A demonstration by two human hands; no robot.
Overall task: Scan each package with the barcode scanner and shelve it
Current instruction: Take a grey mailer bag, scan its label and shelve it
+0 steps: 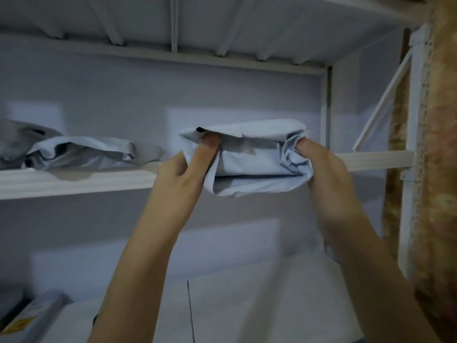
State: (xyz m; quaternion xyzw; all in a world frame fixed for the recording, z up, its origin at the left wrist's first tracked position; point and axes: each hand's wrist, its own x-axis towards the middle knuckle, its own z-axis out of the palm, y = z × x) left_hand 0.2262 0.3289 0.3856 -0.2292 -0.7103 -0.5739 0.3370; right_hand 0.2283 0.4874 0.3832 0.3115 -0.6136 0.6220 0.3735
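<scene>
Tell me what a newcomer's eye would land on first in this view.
First, the crumpled pale package at centre, gripped at its ends by the left hand and right hand at the shelf edge. Next, more wrinkled grey packages lying on the same shelf to the left.

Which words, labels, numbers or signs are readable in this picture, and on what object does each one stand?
None can be read.
Held white package: no label faces the camera.
Box at bottom left: yellow patch, too blurred to read.
Packages on shelf: no print visible.
</scene>
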